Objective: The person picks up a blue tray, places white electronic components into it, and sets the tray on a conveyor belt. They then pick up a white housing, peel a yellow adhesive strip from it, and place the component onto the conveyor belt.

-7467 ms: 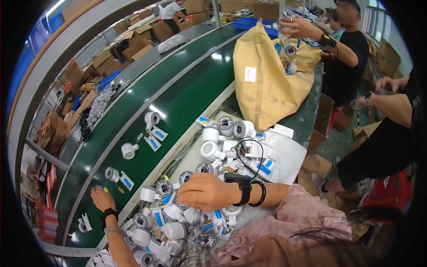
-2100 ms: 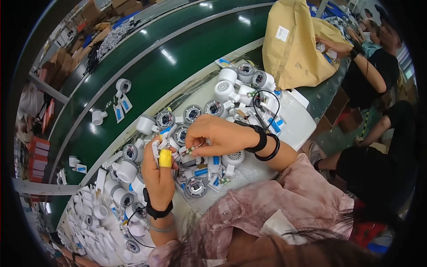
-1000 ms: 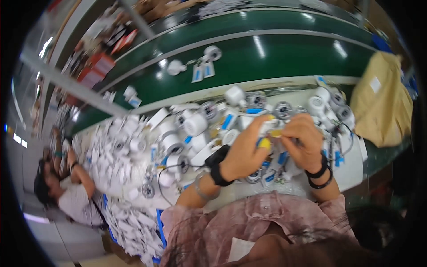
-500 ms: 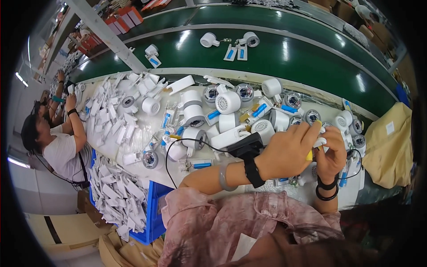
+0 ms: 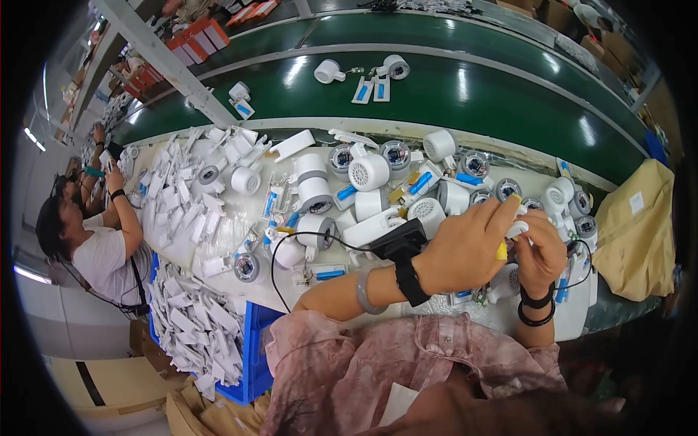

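My left hand and my right hand meet at the right of the bench, fingers closed from both sides on a small white plastic part. Most of that part is hidden by the fingers. Yellow patches show at the left fingertips; I cannot tell whether they are finger covers or tape. Under and around the hands lie white round fan-like heads with grilles, and grey-rimmed ones with exposed circuitry. Near them are white handle shells holding blue cylindrical batteries. A black device with a cable is on my left wrist.
Loose white plastic shells cover the bench's left side; more fill a blue crate below. Beyond the bench runs a green conveyor carrying a few assemblies. A metal post stands left, a tan bag right. Co-workers work far left.
The view has shifted slightly. Both hands stay together on the white part, with only a small shift of the fingers. The assemblies on the conveyor sit a little further left in view.
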Available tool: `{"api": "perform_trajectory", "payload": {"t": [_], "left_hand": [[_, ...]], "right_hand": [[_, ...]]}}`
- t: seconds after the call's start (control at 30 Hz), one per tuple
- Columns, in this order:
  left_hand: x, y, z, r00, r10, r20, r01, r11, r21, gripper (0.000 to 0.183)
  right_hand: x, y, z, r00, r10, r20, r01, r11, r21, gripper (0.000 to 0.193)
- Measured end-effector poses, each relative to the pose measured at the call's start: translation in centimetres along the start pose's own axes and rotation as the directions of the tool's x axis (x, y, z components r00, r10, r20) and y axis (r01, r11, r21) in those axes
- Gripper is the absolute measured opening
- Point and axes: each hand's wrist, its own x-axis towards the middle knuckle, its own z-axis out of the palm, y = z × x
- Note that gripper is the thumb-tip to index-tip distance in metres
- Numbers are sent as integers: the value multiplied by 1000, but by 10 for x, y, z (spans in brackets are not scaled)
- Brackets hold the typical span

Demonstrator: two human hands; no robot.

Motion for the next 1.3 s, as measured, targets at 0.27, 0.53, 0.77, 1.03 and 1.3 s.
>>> {"api": "perform_trajectory", "payload": {"t": [0.27,0.53,0.77,1.03,1.3], "left_hand": [[-1,0,0,997,-69,27,71,996,-53,66],[-2,-4,2,965,-211,154,253,902,-351,58],[3,-9,-4,930,-280,237,364,777,-513,51],[-1,-14,-6,819,-380,430,568,425,-705,43],[-1,-7,-4,872,-381,308,490,662,-567,51]], "right_hand": [[-1,2,1,1000,-25,9,25,1000,0,19],[2,2,-2,999,-39,-28,39,999,-7,19],[1,4,-4,997,-23,-79,22,1000,-14,19],[4,3,-7,999,-51,-11,51,998,-49,20],[2,2,-7,995,-104,6,104,991,-89,29]]}}
